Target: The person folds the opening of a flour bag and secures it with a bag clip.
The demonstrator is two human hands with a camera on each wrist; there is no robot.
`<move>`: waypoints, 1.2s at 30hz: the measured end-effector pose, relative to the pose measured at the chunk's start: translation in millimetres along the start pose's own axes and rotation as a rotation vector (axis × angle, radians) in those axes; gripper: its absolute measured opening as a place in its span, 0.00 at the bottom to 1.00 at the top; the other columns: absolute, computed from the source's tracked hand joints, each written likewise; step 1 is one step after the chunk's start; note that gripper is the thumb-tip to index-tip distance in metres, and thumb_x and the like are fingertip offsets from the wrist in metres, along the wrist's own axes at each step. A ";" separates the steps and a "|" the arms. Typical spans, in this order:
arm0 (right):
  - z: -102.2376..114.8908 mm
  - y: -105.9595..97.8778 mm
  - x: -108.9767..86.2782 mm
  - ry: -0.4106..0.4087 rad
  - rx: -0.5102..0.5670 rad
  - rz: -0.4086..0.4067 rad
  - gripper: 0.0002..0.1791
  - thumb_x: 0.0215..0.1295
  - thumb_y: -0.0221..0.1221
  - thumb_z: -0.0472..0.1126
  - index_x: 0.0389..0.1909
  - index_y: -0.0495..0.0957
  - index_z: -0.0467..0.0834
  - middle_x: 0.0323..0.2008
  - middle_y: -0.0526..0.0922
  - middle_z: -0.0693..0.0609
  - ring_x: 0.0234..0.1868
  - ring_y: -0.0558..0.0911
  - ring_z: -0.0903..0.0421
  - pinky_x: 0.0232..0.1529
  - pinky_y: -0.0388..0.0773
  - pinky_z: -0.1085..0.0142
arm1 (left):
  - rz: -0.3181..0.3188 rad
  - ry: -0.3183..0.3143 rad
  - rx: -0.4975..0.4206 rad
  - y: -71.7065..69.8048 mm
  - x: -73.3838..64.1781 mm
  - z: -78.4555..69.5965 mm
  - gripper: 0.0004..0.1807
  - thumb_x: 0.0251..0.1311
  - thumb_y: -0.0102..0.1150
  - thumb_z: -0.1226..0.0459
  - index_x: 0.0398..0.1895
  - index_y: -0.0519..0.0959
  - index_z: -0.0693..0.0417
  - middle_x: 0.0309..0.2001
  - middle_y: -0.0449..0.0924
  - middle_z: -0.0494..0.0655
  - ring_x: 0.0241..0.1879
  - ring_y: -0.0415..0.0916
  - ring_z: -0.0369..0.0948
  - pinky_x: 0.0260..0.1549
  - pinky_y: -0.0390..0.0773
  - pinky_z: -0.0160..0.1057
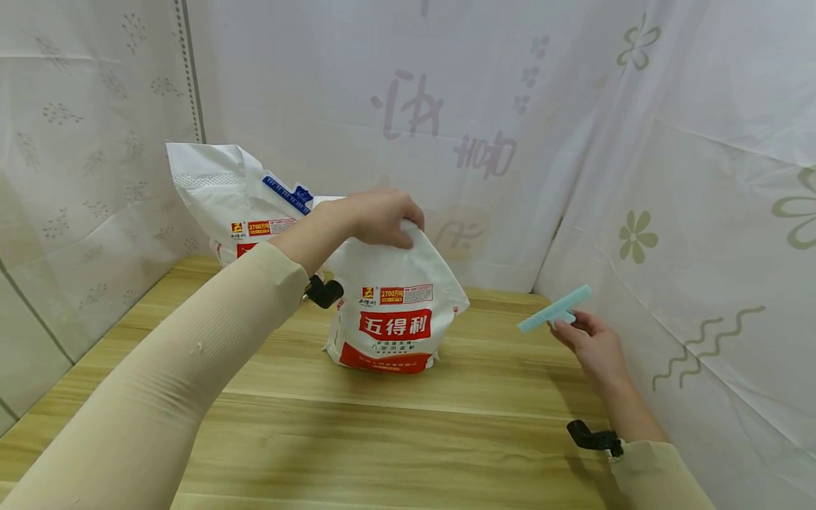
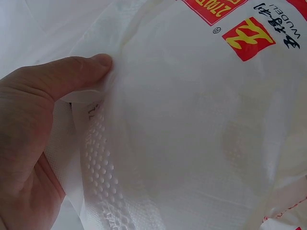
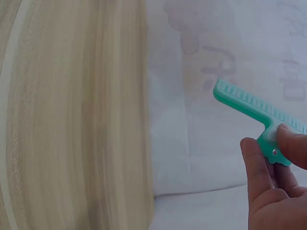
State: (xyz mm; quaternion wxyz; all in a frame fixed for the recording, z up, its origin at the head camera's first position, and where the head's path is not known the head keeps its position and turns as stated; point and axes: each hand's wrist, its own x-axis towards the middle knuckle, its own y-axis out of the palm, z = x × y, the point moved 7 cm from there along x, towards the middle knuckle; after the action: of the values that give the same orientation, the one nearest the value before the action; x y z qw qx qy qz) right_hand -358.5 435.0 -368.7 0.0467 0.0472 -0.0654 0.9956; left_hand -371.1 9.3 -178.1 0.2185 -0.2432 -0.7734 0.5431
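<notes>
A white flour bag (image 1: 397,290) with red labels stands on the wooden table in the head view. My left hand (image 1: 385,216) grips its top edge; in the left wrist view the thumb (image 2: 86,72) presses against the white plastic near a strip of raised dots. Off to the right, my right hand (image 1: 596,350) pinches a mint-green sealing clip (image 1: 554,309) by its tab, above the table and apart from the bag. The right wrist view shows the clip (image 3: 249,103) between thumb and fingers, its long bar pointing up and left.
A second flour bag (image 1: 219,191) stands behind on the left, with a blue clip (image 1: 287,193) at its top. The wooden table (image 1: 357,446) reaches back to patterned white curtains (image 1: 357,92) behind and on the right. A black camera mount sits on each wrist.
</notes>
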 end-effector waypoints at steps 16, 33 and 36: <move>26.3 27.4 -7.4 -0.076 0.180 0.068 0.18 0.79 0.65 0.38 0.65 0.79 0.43 0.49 0.88 0.59 0.48 0.90 0.64 0.56 0.88 0.70 | -0.002 0.009 0.003 0.3 -0.8 1.5 0.15 0.75 0.67 0.62 0.61 0.87 0.49 0.57 0.86 0.50 0.43 0.89 0.48 0.39 0.93 0.42; 45.9 53.9 -8.4 0.002 0.387 0.178 0.09 0.83 0.59 0.40 0.51 0.88 0.50 0.45 0.88 0.57 0.47 0.87 0.61 0.54 0.86 0.70 | 0.000 0.001 0.001 0.6 -1.9 0.2 0.16 0.76 0.66 0.61 0.63 0.86 0.49 0.59 0.86 0.51 0.44 0.89 0.48 0.40 0.93 0.43; 48.7 58.1 -7.5 0.021 0.439 0.201 0.10 0.84 0.58 0.39 0.51 0.88 0.49 0.45 0.86 0.56 0.48 0.85 0.60 0.55 0.86 0.69 | -0.003 0.003 -0.003 0.4 -1.7 0.2 0.15 0.76 0.67 0.61 0.62 0.87 0.49 0.58 0.86 0.50 0.44 0.89 0.48 0.39 0.93 0.43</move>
State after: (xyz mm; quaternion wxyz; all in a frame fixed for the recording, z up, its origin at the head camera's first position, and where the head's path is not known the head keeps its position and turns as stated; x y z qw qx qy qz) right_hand -352.6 370.4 -328.7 -0.0633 0.0393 0.1489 0.9860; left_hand -369.8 8.3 -178.7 0.2202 -0.2432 -0.7742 0.5413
